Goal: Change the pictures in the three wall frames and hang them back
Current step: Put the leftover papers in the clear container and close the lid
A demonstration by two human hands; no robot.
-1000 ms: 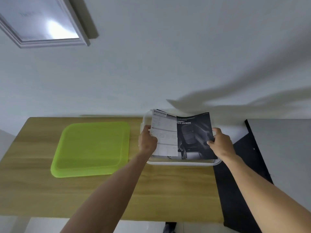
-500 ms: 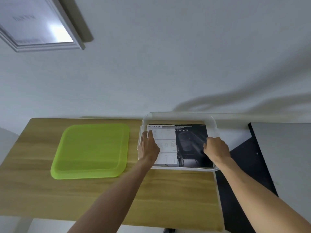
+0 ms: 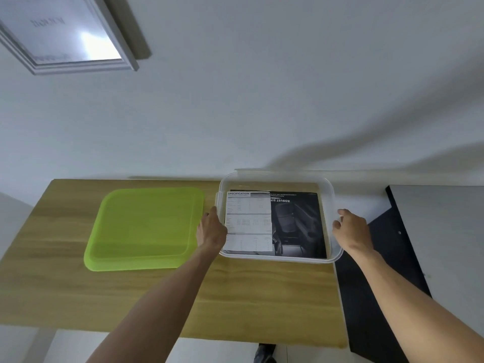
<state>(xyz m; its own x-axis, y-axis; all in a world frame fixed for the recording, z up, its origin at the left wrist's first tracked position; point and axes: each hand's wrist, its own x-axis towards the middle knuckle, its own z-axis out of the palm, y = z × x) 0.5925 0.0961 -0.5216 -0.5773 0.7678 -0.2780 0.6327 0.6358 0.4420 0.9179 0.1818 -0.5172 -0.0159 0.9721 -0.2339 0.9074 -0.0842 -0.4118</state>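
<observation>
- Pictures (image 3: 275, 224) are now lying flat inside the clear plastic box (image 3: 330, 189); a second ago both hands were holding them raised above it, and now neither hand is touching them. One is a dark glossy sheet with a car-seat image, and a white sheet headed "SPECIFICATION" is overlapping its left half.
- Wooden table (image 3: 65, 284), with a smooth pale grain, is carrying the box at its right end, against the white wall.
- Green lid (image 3: 144, 229), a translucent lime slab with rounded corners and a raised border, is lying flat on the table just left of the box, unmoved.
- Clear plastic box is rectangular with rounded corners and thin see-through walls.
- Wall frame (image 3: 86, 62), with a pale stepped moulding and glare on its glass, is hanging at upper left, showing more of itself than before.
- Left hand (image 3: 210, 230) has come out of the box and is lying against the box's left wall, fingers curled round the edge.
- Right hand (image 3: 349, 227) has likewise moved out to the right wall, fingers bent onto the rim.
</observation>
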